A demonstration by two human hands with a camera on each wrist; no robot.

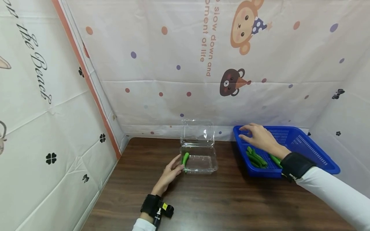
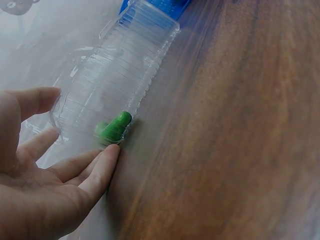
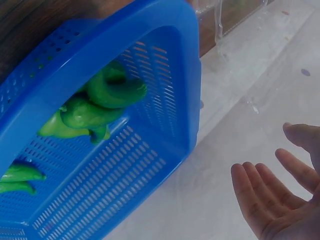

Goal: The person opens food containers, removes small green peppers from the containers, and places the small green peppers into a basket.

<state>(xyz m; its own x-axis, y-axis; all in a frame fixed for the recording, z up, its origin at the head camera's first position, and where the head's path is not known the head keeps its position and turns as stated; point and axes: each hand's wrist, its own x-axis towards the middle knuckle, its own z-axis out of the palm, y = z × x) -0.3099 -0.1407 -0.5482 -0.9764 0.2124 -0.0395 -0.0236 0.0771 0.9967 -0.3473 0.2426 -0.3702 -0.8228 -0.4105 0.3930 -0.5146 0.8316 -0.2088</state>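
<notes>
A clear plastic clamshell box (image 1: 202, 163) stands on the table with its lid (image 1: 198, 133) raised at the back. One green pepper (image 1: 186, 158) lies along the box's left side, seen through the plastic in the left wrist view too. My left hand (image 1: 170, 171) touches the box's left end with extended fingertips (image 2: 112, 150). Over the blue basket (image 1: 315, 157), my right hand (image 1: 260, 138) hovers with loosely bent fingers and nothing in them. Several green peppers (image 3: 95, 107) lie heaped in the basket, and others (image 3: 20, 177) lie apart from that heap.
The brown wooden table (image 1: 225, 202) carries the box near its back edge and the basket at the right. A printed white cloth (image 1: 162, 64) hangs behind the table, with more cloth at both sides.
</notes>
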